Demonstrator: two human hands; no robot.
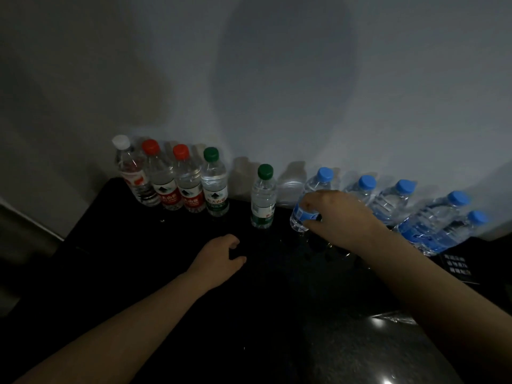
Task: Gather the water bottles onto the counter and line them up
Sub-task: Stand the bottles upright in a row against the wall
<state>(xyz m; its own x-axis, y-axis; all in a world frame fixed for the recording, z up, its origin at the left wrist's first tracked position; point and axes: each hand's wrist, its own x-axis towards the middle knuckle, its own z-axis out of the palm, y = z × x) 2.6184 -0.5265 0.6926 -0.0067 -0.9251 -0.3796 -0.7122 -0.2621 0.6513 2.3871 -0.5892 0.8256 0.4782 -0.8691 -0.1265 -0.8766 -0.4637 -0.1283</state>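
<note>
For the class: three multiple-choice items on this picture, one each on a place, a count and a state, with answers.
1. Where does the white-capped bottle stand? A left end of the row B right end C middle
2. How many red-capped bottles are there? A one B two C four
3. What is the right hand doing? A gripping a blue-capped bottle B lying flat C pointing
Answers: 1 A, nothing stands left of it; 2 B, two red caps together; 3 A, it curls round the bottle.
</note>
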